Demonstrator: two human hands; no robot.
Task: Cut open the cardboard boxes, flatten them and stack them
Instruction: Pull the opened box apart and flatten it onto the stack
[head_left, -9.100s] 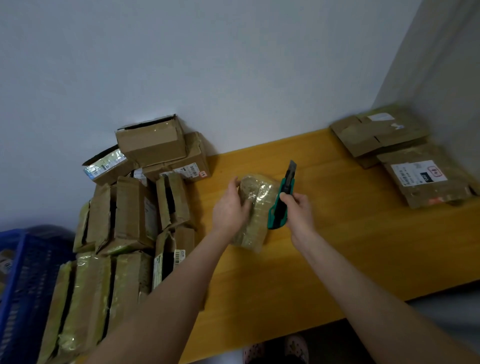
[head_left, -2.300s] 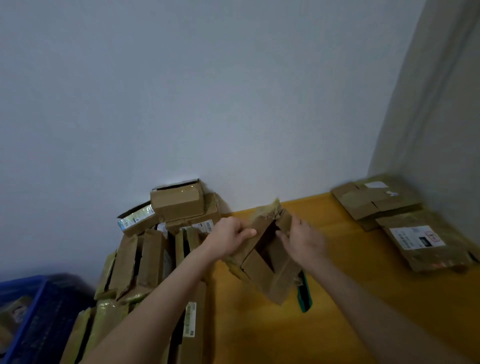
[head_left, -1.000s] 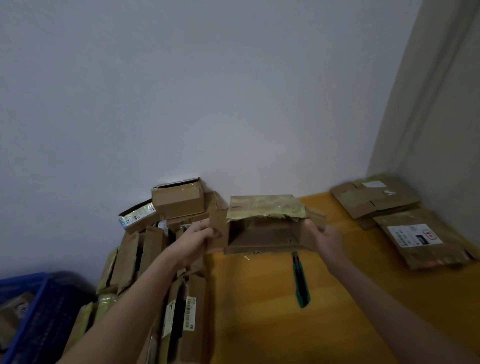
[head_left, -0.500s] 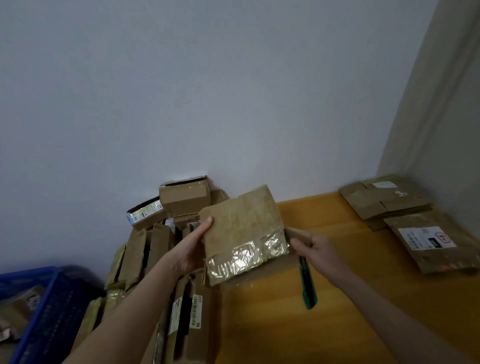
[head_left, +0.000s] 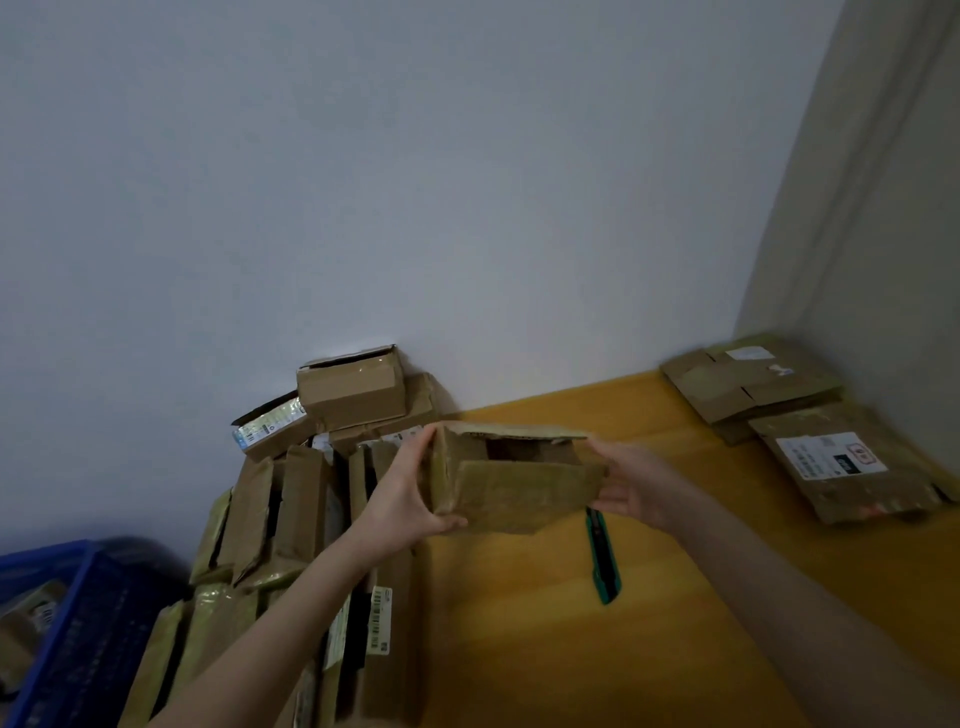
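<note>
Head view: box (head_left: 519, 488) over table (head_left: 519, 634)
Left hand (head_left: 400, 501): grips left end
Right hand (head_left: 634, 488): grips right end
Knife (head_left: 602, 558): below right grip

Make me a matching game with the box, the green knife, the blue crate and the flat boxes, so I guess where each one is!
Things:
1. open box
2. green knife
3. blue crate
4. flat boxes

Places:
A. stacked in the far right corner of the table
B. held up between the left hand and the right hand
C. far left, off the table
D. lying flat in the middle of the table

Pairs: 1-B, 2-D, 3-C, 4-A.
</note>
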